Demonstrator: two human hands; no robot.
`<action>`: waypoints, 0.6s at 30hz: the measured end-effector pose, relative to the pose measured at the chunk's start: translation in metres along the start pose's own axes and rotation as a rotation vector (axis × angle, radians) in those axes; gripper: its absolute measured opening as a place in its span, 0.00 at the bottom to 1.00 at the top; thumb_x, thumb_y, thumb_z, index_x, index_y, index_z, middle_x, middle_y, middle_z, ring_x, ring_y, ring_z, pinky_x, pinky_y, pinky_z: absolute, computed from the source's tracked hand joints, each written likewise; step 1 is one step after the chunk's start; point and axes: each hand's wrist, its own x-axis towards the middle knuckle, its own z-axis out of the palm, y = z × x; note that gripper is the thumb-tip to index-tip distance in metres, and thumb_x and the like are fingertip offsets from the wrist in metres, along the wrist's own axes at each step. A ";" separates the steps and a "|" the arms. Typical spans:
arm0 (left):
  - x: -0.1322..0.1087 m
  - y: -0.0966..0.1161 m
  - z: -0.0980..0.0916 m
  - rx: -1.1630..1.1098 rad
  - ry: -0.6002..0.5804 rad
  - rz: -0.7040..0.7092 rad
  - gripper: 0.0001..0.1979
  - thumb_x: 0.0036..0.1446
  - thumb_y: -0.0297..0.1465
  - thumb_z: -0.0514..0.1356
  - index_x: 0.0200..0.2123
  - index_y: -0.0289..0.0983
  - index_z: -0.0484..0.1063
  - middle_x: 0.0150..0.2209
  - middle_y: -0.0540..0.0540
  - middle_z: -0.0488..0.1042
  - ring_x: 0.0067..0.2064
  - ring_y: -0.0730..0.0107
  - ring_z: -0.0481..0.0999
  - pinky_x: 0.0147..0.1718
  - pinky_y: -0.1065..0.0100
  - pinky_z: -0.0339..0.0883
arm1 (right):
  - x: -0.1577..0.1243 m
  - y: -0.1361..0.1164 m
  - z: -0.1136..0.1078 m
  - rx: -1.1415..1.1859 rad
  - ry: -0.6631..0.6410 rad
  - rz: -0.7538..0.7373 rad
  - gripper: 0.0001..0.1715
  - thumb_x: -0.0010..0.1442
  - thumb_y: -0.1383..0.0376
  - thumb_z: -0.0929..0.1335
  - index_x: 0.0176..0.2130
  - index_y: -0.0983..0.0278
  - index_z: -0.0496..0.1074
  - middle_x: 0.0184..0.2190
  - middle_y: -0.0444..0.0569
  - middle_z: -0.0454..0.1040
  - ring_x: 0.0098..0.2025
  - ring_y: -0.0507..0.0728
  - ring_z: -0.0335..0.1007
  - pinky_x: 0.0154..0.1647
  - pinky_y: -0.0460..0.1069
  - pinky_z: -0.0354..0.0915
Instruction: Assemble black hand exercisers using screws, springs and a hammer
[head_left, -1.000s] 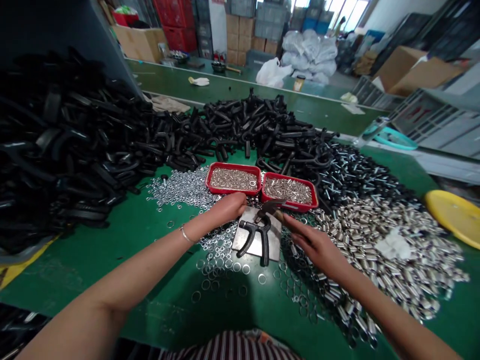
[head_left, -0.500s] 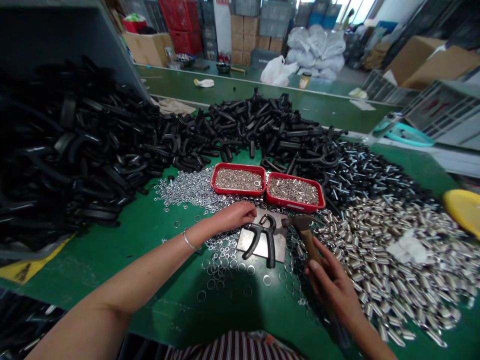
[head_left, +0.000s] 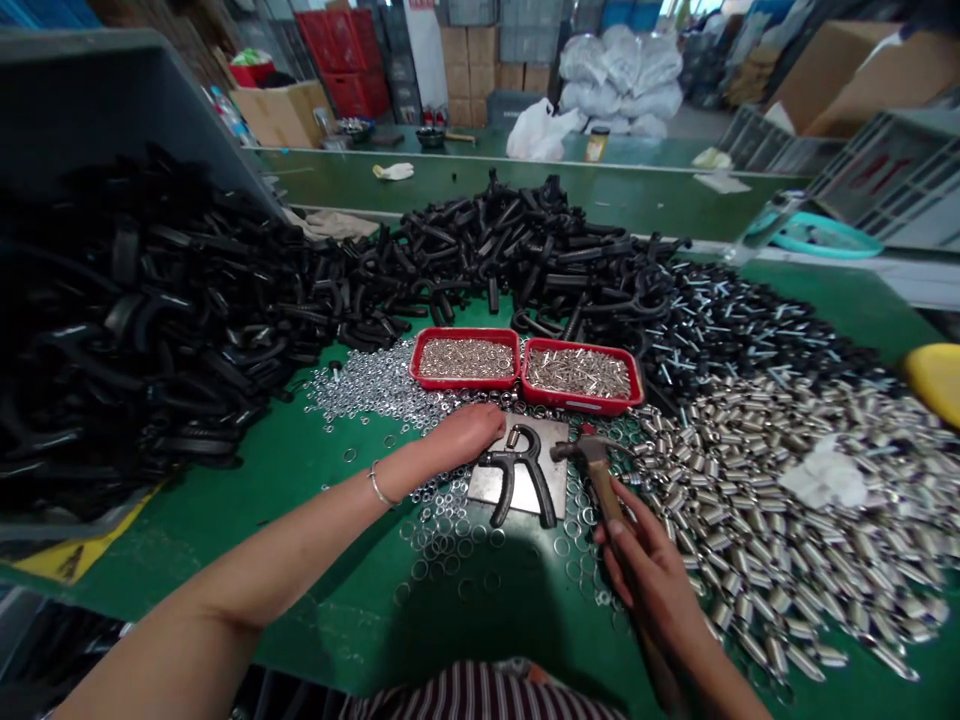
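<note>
Hammer (head_left: 597, 458) has moved right, off black handles (head_left: 539, 488).

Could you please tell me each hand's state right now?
Left hand: fingers curled beside the hand-grip exerciser; whether it holds anything cannot be told.
Right hand: closed on the claw hammer.

The bare left hand (head_left: 472, 434) hides whether its fingers (head_left: 497, 422) grip anything, and the right edge cuts off a rounded yellow plastic dish (head_left: 937, 378).
</note>
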 end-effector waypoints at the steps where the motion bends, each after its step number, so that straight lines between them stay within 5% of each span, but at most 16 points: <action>1: -0.003 0.003 -0.001 -0.005 0.037 -0.031 0.10 0.66 0.30 0.52 0.36 0.35 0.72 0.36 0.43 0.73 0.38 0.63 0.73 0.39 0.63 0.67 | 0.001 0.001 0.000 0.002 -0.005 -0.001 0.39 0.63 0.52 0.69 0.67 0.52 0.55 0.33 0.45 0.73 0.17 0.46 0.56 0.12 0.41 0.51; 10: -0.029 0.046 0.010 -0.007 0.187 -0.146 0.10 0.67 0.34 0.56 0.38 0.37 0.75 0.42 0.44 0.74 0.46 0.59 0.70 0.49 0.55 0.63 | 0.009 0.008 -0.002 0.010 -0.042 -0.026 0.38 0.63 0.52 0.68 0.67 0.53 0.55 0.34 0.45 0.74 0.16 0.46 0.57 0.11 0.42 0.52; 18: -0.026 0.055 0.019 0.077 0.195 -0.186 0.09 0.66 0.34 0.57 0.37 0.37 0.75 0.39 0.44 0.74 0.44 0.59 0.70 0.47 0.55 0.61 | 0.010 0.011 -0.001 0.010 -0.043 -0.031 0.35 0.65 0.53 0.67 0.66 0.51 0.56 0.35 0.45 0.75 0.16 0.46 0.57 0.12 0.42 0.53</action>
